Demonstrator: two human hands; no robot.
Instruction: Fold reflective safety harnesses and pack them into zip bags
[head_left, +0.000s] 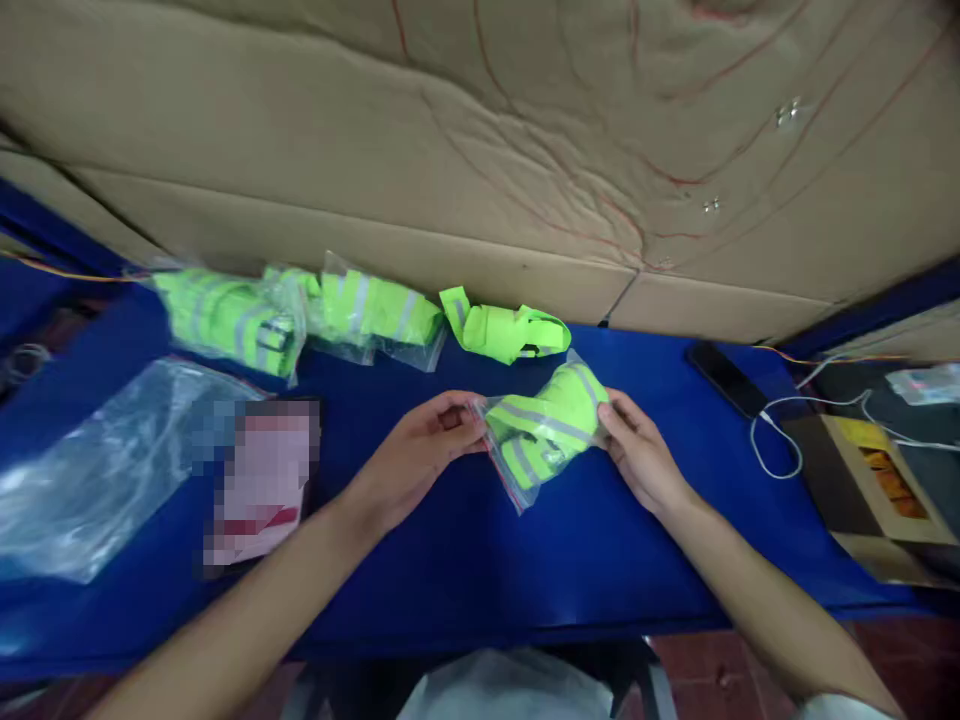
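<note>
Between my two hands is a clear zip bag (546,425) with a folded neon-yellow reflective strap in it, held just over the blue table. My left hand (442,432) pinches the bag's red-edged opening at its left corner. At the opposite end, my right hand (637,445) grips the bag with thumb and fingers. Just behind it lies a loose rolled neon-yellow reflective strap (499,332), outside any bag. Further left along the wall are more bagged neon-yellow straps (225,315), with another bagged strap (379,308) beside them.
A large clear plastic bag (112,470) and a blurred-out pink item (262,480) lie on the left. On the right are a black phone (726,378), a white cable (776,470) and an open cardboard box (817,470). A cardboard wall (337,130) stands behind the blue table (450,590).
</note>
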